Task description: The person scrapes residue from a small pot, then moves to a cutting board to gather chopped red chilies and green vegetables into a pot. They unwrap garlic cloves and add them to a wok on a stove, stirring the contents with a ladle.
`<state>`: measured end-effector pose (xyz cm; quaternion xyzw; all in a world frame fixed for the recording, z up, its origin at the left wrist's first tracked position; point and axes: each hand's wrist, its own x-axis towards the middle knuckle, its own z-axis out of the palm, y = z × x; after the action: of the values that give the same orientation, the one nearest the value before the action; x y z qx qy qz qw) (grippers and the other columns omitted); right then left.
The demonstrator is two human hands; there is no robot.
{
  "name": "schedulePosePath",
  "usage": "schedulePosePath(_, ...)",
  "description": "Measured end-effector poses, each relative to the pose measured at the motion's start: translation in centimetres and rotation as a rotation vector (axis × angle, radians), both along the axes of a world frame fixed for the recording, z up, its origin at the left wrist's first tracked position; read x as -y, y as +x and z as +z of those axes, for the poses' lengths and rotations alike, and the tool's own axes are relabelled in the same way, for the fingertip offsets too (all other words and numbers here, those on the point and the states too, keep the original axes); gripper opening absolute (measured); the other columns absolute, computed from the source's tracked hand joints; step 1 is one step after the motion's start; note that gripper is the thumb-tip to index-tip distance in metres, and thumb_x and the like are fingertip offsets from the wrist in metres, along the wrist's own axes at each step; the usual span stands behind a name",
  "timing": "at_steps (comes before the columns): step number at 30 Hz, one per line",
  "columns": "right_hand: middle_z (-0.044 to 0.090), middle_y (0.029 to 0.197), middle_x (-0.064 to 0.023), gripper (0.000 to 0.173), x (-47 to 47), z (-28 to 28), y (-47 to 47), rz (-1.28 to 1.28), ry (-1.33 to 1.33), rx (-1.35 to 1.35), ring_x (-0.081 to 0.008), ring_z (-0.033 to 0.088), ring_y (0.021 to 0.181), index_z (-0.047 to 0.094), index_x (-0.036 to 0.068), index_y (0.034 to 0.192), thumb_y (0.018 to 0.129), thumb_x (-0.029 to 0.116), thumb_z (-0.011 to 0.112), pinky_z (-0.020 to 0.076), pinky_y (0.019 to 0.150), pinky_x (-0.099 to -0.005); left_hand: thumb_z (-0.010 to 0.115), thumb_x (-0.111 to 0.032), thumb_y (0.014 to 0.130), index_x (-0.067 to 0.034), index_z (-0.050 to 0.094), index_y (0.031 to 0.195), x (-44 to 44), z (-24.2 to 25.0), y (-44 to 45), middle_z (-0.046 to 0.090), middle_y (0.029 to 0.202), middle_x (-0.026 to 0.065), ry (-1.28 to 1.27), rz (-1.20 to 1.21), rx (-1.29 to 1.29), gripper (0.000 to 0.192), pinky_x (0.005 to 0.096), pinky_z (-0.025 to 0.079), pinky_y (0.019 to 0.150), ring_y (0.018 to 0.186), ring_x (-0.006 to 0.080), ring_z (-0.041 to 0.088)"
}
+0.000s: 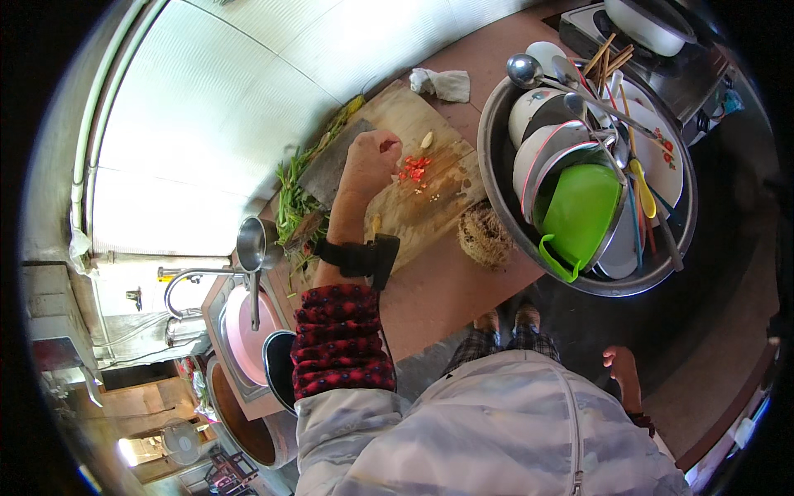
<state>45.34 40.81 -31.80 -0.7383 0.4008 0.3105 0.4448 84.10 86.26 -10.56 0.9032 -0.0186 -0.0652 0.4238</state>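
My left hand (pixel 370 160) is curled over a wooden cutting board (pixel 428 217), close to a small heap of chopped red chili (pixel 414 168). Its inner fingers are turned away, so anything held in them is hidden. A peeled garlic clove (pixel 427 140) lies just past the chili, with pale minced bits nearby. Under and behind the hand is a flat grey slab (pixel 329 161), possibly a cleaver blade. Green leafy stalks (pixel 294 198) lie along the board's wall side. My right hand (pixel 619 366) hangs low beside my body, fingers bent, with no held thing visible.
A large metal basin (pixel 493 180) of bowls, ladles, chopsticks and a green plastic scoop (pixel 583 211) stands at right. A fibrous scrubber (pixel 484 235) sits beside it. There is a white cloth (pixel 440 85) by the wall, a saucepan (pixel 255 243) near the sink, and a stove (pixel 583 28) at upper right.
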Motion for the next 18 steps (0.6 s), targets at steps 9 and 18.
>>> schedulePosePath(9, 0.059, 0.067, -0.0107, 0.025, 0.9, 0.4, 1.0, 0.044, -0.004, 0.036, -0.0208, 0.052, 0.049, 0.065, 0.005, 0.084, 0.081, 0.02, 0.045, 0.0417, 0.043, -0.0355, 0.052, -0.005, 0.083, 0.002, 0.059, 0.094, -1.3, -0.6, -2.7, 0.06, 0.074, 0.0055, -0.192, 0.181, 0.21, 0.014, 0.0247, 0.048, 0.048, 0.056, 0.0097, 0.054)
schedulePosePath(18, 0.061, 0.073, -0.0125, 0.026, 0.7, -0.8, 3.1, 0.306, 0.084, -0.027, -0.0207, 0.054, 0.051, 0.065, 0.004, 0.089, 0.082, 0.017, 0.045, 0.0423, 0.042, -0.0336, 0.058, 0.001, 0.075, 0.004, 0.05, 0.111, -2.7, -2.2, -6.3, 0.055, 0.096, 0.0128, 0.306, 0.009, 0.567, 0.037, 0.0287, 0.05, 0.061, 0.068, 0.0181, 0.057)
